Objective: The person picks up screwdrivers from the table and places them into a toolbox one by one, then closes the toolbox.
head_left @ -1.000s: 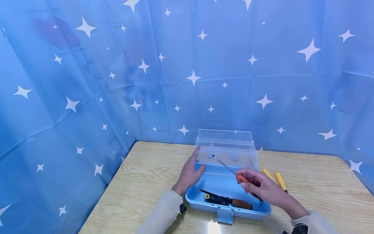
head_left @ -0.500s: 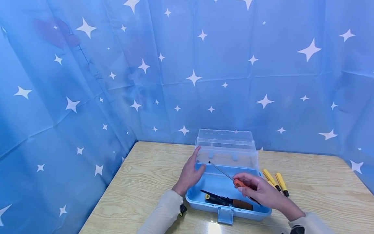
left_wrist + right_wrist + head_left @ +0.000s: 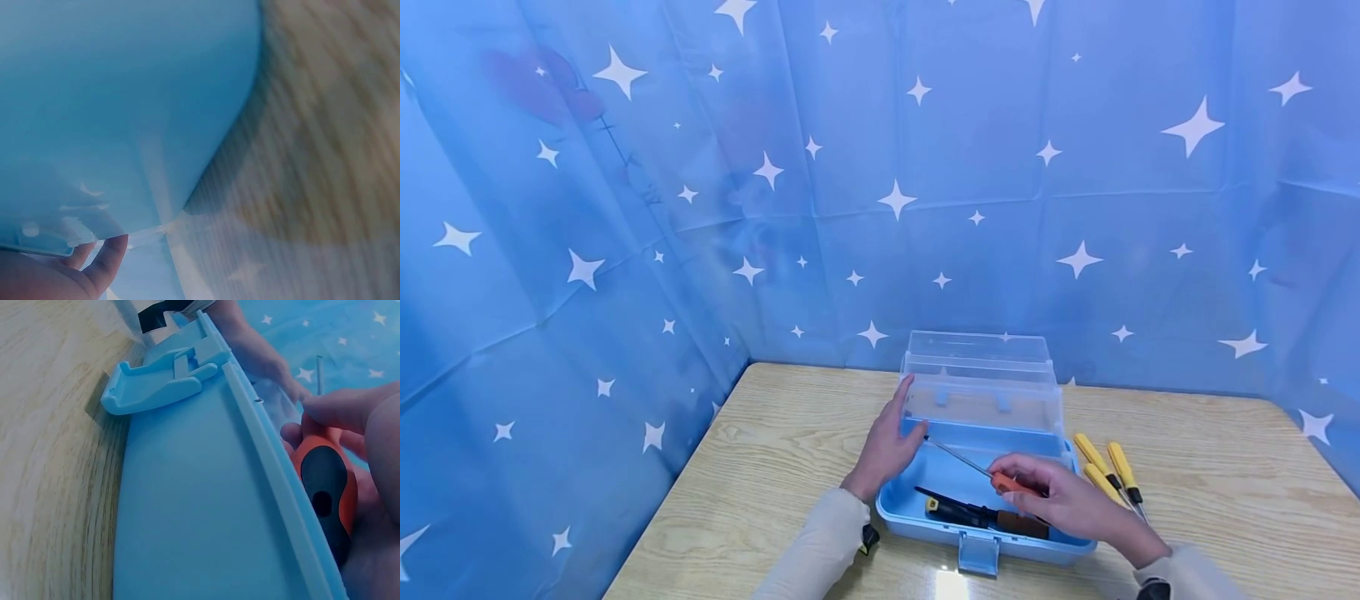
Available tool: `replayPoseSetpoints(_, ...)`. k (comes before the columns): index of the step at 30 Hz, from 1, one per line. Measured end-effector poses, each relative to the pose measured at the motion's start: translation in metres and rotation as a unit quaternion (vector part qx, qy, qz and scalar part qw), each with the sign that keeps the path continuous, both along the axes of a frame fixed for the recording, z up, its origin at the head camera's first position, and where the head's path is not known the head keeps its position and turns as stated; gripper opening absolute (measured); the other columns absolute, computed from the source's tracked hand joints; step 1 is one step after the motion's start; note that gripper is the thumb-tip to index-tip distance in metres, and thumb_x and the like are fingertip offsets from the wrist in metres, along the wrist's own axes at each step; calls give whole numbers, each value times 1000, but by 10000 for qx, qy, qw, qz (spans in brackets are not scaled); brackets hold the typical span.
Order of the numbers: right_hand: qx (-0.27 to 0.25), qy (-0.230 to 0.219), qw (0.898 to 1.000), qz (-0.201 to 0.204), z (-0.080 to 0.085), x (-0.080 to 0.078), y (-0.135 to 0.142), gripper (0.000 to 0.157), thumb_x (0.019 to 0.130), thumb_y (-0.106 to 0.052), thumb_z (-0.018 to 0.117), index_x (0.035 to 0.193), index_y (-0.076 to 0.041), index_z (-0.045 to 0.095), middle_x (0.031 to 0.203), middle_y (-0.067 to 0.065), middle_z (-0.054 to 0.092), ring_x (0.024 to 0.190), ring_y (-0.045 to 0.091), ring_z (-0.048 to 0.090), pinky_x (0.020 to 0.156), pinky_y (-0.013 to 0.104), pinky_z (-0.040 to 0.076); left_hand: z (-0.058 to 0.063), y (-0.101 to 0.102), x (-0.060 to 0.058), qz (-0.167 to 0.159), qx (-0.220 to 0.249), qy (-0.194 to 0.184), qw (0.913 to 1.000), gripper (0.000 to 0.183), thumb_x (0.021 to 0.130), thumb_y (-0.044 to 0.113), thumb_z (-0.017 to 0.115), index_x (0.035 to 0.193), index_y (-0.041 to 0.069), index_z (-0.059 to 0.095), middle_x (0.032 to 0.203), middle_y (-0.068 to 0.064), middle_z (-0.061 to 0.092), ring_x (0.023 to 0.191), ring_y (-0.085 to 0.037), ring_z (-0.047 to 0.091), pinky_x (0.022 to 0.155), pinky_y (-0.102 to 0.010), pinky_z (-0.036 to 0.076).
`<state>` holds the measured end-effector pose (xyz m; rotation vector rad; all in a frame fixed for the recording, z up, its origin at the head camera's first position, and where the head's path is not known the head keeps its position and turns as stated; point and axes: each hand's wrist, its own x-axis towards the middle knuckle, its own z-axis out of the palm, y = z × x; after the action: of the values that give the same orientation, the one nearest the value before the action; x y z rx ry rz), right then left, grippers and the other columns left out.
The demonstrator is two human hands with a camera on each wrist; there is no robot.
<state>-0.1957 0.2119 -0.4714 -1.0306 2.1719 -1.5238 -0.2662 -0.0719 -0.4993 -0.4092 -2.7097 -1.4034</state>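
Note:
My right hand (image 3: pixel 1067 497) grips the orange-and-black handle of a screwdriver (image 3: pixel 1004 483) above the blue toolbox (image 3: pixel 917 527). Its metal shaft slants up and left, with the tip near my left thumb. In the right wrist view the handle (image 3: pixel 325 487) lies in my palm, just inside the box's front wall. My left hand (image 3: pixel 886 448) rests at the box's left rim, index finger extended along the raised clear lid (image 3: pixel 981 350). The left wrist view shows its fingers (image 3: pixel 107 262) by the box's edge. A brown-handled tool (image 3: pixel 1021 523) and a black-and-yellow tool (image 3: pixel 955 511) lie inside the box.
Several yellow-handled screwdrivers (image 3: pixel 1118 467) lie on the wooden table (image 3: pixel 760 467) right of the box. The box's front latch (image 3: pixel 978 552) hangs down. A star-patterned blue curtain (image 3: pixel 820 233) stands behind the table and on its left.
My right hand has moved left and slightly down with the screwdriver, lowering its tip into the toolbox's opening. More of the yellow-handled screwdrivers show now. My left hand has stayed put.

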Motion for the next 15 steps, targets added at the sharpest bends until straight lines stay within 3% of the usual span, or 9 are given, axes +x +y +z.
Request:
replayPoseSetpoints(10, 293, -42, 9996, 23, -5, -1, -3, 27, 102, -14, 53, 126, -1, 56, 94, 7, 61, 75, 14, 58, 61, 27, 50, 0, -1, 0, -37, 18, 9, 10000, 72, 99, 37, 54, 156, 47, 11, 159, -1, 34, 138, -27, 45, 111, -52, 40)
replayPoseSetpoints(15, 377, 189, 9991, 54, -8, -2, -3, 24, 102, -14, 53, 123, -3, 58, 95, 3, 60, 75, 9, 56, 60, 27, 50, 0, -1, 0, -53, 11, 50, 10000, 72, 99, 36, 54, 156, 46, 11, 159, -4, 35, 137, -29, 46, 111, -52, 40)
